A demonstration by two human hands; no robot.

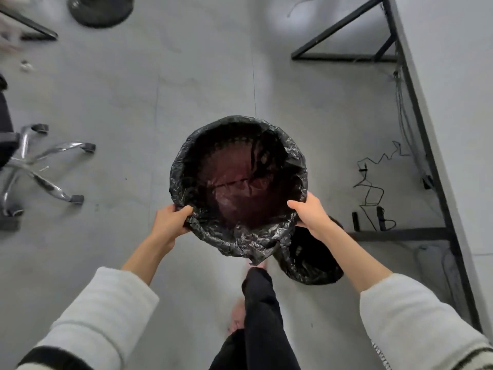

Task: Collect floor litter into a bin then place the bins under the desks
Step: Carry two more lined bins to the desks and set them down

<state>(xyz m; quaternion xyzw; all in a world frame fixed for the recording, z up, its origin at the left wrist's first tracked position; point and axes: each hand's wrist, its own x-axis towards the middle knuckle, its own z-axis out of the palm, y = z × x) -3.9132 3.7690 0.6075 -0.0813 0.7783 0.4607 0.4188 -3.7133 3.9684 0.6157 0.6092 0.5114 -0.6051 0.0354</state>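
I look down into a round bin (184,166) lined with a crinkled black bag, held above the grey floor. My left hand (170,221) grips its near-left rim and my right hand (310,212) grips its near-right rim. Inside, the bag bottom shows dark red and looks empty. A second black-lined bin (312,260) stands on the floor just below my right forearm, partly hidden by it. A small white scrap of litter (26,65) lies on the floor at far left.
A desk (453,76) with a black metal frame runs along the right, with loose cables (373,188) beneath it. An office chair's chrome wheeled base (40,166) sits at left. A round black stand base (100,9) lies at the top. My legs are below.
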